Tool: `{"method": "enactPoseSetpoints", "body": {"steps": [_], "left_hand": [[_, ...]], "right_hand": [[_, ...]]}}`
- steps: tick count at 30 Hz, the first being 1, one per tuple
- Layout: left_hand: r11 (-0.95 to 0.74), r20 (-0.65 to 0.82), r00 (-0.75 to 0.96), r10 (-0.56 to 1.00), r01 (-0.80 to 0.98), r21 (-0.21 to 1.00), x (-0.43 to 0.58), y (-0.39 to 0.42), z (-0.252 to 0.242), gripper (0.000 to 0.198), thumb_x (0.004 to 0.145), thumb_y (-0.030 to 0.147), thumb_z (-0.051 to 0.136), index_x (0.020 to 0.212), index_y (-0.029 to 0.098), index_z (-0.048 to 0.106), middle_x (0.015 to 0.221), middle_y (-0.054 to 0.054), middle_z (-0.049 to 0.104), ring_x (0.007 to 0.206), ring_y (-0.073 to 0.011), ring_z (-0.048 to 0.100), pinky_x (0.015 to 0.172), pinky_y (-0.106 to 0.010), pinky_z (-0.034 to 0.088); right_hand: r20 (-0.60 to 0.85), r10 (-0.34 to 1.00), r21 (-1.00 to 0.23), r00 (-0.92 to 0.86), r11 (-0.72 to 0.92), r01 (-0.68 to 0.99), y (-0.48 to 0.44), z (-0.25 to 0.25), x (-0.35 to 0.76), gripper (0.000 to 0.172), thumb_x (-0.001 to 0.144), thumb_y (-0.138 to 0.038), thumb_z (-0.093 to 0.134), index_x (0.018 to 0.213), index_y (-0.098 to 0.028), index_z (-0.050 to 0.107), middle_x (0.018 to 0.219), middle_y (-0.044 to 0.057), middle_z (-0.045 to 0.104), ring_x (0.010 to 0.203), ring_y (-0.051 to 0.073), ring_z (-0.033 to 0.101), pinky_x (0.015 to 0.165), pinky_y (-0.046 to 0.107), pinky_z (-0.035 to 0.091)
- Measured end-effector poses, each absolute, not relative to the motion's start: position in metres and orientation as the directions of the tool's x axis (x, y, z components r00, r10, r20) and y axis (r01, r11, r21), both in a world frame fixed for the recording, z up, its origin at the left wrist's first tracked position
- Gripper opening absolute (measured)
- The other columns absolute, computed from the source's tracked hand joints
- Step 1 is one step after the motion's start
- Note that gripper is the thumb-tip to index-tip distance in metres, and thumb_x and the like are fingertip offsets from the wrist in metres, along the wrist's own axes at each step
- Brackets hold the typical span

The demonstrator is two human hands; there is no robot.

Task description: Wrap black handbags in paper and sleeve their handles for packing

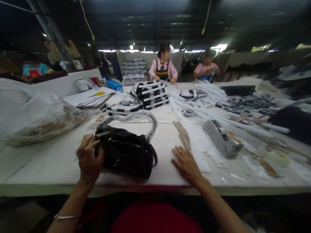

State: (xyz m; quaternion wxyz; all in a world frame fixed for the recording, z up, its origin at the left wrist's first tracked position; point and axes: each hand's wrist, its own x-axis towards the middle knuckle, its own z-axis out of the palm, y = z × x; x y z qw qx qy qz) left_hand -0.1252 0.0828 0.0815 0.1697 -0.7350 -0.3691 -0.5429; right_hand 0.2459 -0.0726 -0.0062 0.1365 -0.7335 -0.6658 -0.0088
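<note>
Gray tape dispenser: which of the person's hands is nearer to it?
Right. The right hand lies flat on the table, beside the tape dispenser; the left hand is farther away, gripping the black handbag.

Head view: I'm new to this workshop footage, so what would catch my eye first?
A black handbag with a white-wrapped handle lies near the front edge of the table, the left hand gripping its left end, the right hand flat beside it. Behind sits a stack of black-and-white striped pieces; to the right, a grey tape dispenser.
</note>
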Motion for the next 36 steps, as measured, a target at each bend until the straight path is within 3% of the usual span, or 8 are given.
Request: {"method": "enactPoseSetpoints", "body": {"steps": [5,8,11,16,20,25,31,36], "left_hand": [[-0.547,0.749,-0.138,0.648,0.600,0.584,-0.127,0.033,0.045,0.061,0.084,0.034,0.066,0.138,0.015,0.045,0.143,-0.017,0.044,0.136,-0.0309,0.041,0.114,-0.050,0.034],[-0.357,0.500,-0.278,0.820,0.435,0.827,-0.126,0.008,0.025,0.068,0.082,0.041,0.068,0.141,0.019,0.043,0.143,-0.014,0.046,0.133,-0.0312,0.044,0.113,-0.050,0.037],[-0.167,0.237,-0.343,0.909,0.220,0.961,-0.118,-0.013,0.018,0.070,0.080,0.045,0.069,0.141,0.026,0.043,0.143,-0.009,0.048,0.129,-0.0311,0.050,0.111,-0.050,0.040],[0.021,-0.004,-0.250,0.968,0.066,0.998,-0.090,-0.035,0.014,0.071,0.080,0.048,0.068,0.143,0.030,0.040,0.149,-0.006,0.043,0.134,-0.0320,0.044,0.113,-0.051,0.037],[-0.070,0.078,-0.170,0.982,0.055,0.996,-0.067,-0.023,0.009,0.067,0.081,0.041,0.069,0.141,0.029,0.043,0.152,-0.004,0.039,0.144,-0.0276,0.030,0.121,-0.048,0.023],[-0.129,0.128,0.030,0.991,0.018,0.992,-0.037,0.018,0.017,0.064,0.083,0.039,0.065,0.142,0.027,0.043,0.151,-0.005,0.041,0.142,-0.0248,0.033,0.121,-0.041,0.023],[0.039,0.009,0.303,0.953,-0.152,0.988,0.011,0.062,0.031,0.067,0.080,0.051,0.064,0.136,0.021,0.046,0.118,-0.009,0.065,0.099,-0.0252,0.065,0.088,-0.038,0.054],[-0.189,0.165,0.348,0.923,0.036,0.981,0.032,0.088,0.030,0.056,0.082,0.054,0.053,0.123,0.015,0.055,0.115,-0.011,0.066,0.100,-0.0250,0.063,0.086,-0.035,0.053]], "right_hand": [[0.151,0.982,-0.208,0.111,-0.078,0.975,-0.074,0.004,0.252,0.052,0.097,-0.040,0.049,0.144,-0.019,0.047,0.153,0.010,0.041,0.141,0.029,0.036,0.115,0.053,0.027],[0.202,0.970,-0.272,0.132,-0.074,0.960,-0.066,0.021,0.254,0.050,0.093,-0.034,0.053,0.140,-0.016,0.051,0.152,0.013,0.042,0.139,0.030,0.040,0.112,0.051,0.033],[0.296,0.938,-0.449,0.179,-0.029,0.893,-0.050,0.043,0.242,0.041,0.094,-0.033,0.049,0.128,-0.015,0.062,0.146,0.014,0.049,0.135,0.030,0.044,0.112,0.049,0.034],[0.134,0.988,-0.922,0.074,0.097,0.374,-0.022,0.060,0.186,0.041,0.096,-0.046,0.044,0.109,-0.020,0.073,0.113,0.006,0.072,0.110,0.024,0.063,0.101,0.041,0.046],[0.114,0.993,-0.990,0.008,0.113,0.078,-0.021,0.048,0.156,0.049,0.096,-0.056,0.041,0.111,-0.022,0.072,0.105,0.002,0.073,0.103,0.022,0.063,0.093,0.037,0.049],[0.206,0.966,-0.972,0.157,0.184,0.144,-0.052,0.031,0.152,0.043,0.096,-0.049,0.047,0.128,-0.026,0.063,0.128,0.004,0.065,0.119,0.022,0.057,0.105,0.040,0.042],[0.313,0.922,-0.884,0.228,0.194,0.426,-0.062,0.029,0.145,0.062,0.088,-0.037,0.063,0.146,-0.027,0.044,0.148,0.008,0.047,0.137,0.026,0.041,0.116,0.047,0.032],[0.314,0.913,-0.839,0.261,0.137,0.527,-0.055,0.033,0.150,0.065,0.087,-0.032,0.062,0.148,-0.024,0.041,0.149,0.010,0.045,0.139,0.026,0.038,0.116,0.048,0.031]]}}
